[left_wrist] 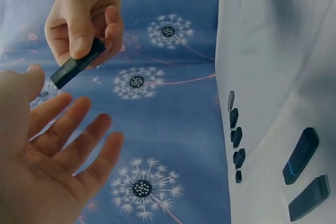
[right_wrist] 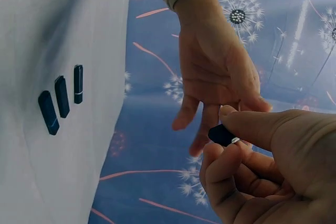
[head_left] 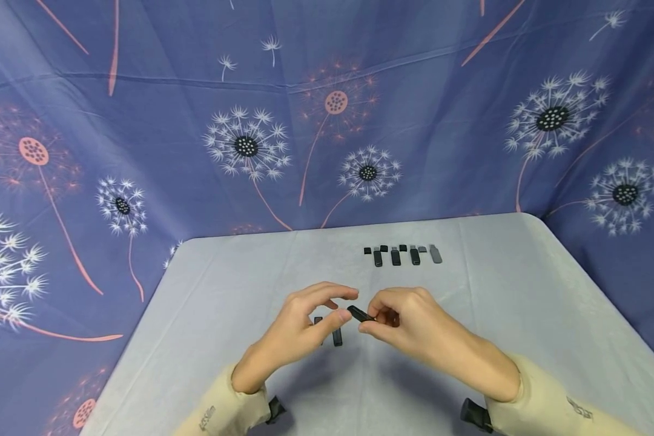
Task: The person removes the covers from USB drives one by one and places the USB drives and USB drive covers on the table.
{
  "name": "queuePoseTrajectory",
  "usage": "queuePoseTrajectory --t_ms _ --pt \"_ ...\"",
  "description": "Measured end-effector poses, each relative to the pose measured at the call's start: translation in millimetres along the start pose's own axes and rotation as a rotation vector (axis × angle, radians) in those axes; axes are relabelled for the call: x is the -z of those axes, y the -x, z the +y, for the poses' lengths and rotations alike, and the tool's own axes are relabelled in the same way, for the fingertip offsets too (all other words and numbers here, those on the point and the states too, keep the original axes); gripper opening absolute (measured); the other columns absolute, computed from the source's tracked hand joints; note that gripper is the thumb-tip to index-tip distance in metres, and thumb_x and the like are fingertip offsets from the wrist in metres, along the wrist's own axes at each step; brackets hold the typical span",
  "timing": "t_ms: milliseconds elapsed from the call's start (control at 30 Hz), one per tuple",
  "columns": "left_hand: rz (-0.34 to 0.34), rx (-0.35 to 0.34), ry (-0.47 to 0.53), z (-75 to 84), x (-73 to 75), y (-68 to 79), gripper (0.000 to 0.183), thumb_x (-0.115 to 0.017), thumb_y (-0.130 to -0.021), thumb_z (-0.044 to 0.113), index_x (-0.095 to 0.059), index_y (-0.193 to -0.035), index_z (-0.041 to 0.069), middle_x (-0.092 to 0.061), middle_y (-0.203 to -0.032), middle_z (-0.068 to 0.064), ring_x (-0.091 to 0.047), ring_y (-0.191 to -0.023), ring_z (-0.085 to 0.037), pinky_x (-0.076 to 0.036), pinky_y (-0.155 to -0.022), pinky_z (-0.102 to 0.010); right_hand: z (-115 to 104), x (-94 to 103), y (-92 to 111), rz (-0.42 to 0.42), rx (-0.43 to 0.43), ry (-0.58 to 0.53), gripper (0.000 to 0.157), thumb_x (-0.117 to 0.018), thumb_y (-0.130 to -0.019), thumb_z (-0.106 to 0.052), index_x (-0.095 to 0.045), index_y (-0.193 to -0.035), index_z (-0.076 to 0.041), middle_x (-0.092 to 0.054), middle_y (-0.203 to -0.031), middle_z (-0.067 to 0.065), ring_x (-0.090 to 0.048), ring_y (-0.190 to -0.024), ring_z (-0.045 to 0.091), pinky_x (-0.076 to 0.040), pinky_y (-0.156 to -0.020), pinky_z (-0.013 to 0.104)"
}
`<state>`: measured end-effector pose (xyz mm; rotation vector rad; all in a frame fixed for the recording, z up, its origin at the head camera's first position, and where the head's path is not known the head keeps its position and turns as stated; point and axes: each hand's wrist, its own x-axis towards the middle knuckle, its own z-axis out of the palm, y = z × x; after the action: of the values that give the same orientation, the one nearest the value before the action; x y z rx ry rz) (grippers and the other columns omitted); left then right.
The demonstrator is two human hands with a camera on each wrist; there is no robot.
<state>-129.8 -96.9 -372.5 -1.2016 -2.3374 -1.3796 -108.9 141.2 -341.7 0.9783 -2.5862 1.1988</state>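
My right hand (head_left: 406, 318) pinches a black USB flash drive (head_left: 361, 313) between thumb and fingers, with one end sticking out toward the left. In the right wrist view a small silvery part shows on the flash drive (right_wrist: 221, 135) beside the fingertips. My left hand (head_left: 310, 321) is held beside the drive's free end, its fingers spread in the left wrist view. That hand (left_wrist: 58, 156) grips nothing; whether its thumb touches the drive I cannot tell. Below it, dark capped flash drives (head_left: 337, 336) lie on the table, partly hidden by the hand in the head view.
Toward the table's back lies a row of uncapped flash drives (head_left: 395, 257), the rightmost a grey drive (head_left: 435, 254). Small loose caps (head_left: 384, 248) lie among them. A grey-white cloth covers the table (head_left: 240, 272); a blue dandelion-patterned curtain (head_left: 430, 151) hangs behind.
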Motion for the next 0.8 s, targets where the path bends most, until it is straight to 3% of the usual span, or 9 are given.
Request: queuePoseTrajectory --t_ms 133,267,667,800 --pt "0.054 -0.080 -0.007 1.3 -0.6 -1.8 0.028 -0.063 -0.103 0.028 -0.071 -0.125 0.012 -0.075 -0.117 -0.006 -0.072 -0.106 -0.015 -0.060 -0.084 -0.030 -1.5 -2.4 -1.6 0.026 0.032 0.006 0.017 -0.085 -0.086 -0.016 -0.069 -0.080 -0.019 -0.061 -0.073 -0.015 -0.051 -0.064 -0.005 -0.049 -0.056 0.019" --pt "0.078 -0.123 0.002 2.6 -0.2 -1.8 0.021 -0.072 -0.097 0.017 -0.075 -0.116 0.011 -0.077 -0.107 -0.005 -0.073 -0.097 -0.013 -0.061 -0.080 -0.033 -3.3 -3.6 -2.1 0.051 0.062 0.018 0.019 -0.086 -0.084 -0.015 -0.069 -0.079 -0.019 -0.060 -0.073 -0.016 -0.051 -0.065 -0.005 -0.050 -0.056 0.018" --pt "0.105 -0.146 0.028 4.2 -2.7 -0.4 0.021 -0.079 -0.088 0.003 -0.077 -0.108 0.009 -0.077 -0.101 -0.004 -0.073 -0.093 -0.012 -0.061 -0.079 -0.028 -6.8 -3.1 -1.4 0.122 0.181 0.098 0.019 -0.087 -0.083 -0.013 -0.071 -0.085 -0.022 -0.061 -0.078 -0.016 -0.052 -0.069 -0.002 -0.045 -0.059 0.011" --pt "0.115 -0.147 0.037 4.0 -2.8 -0.3 0.022 -0.079 -0.088 0.001 -0.077 -0.108 0.008 -0.077 -0.102 -0.005 -0.073 -0.094 -0.013 -0.062 -0.078 -0.035 -6.9 -3.2 -1.7 0.147 0.210 0.118 0.019 -0.088 -0.081 -0.011 -0.073 -0.089 -0.020 -0.064 -0.081 -0.014 -0.054 -0.071 -0.001 -0.044 -0.062 0.009"
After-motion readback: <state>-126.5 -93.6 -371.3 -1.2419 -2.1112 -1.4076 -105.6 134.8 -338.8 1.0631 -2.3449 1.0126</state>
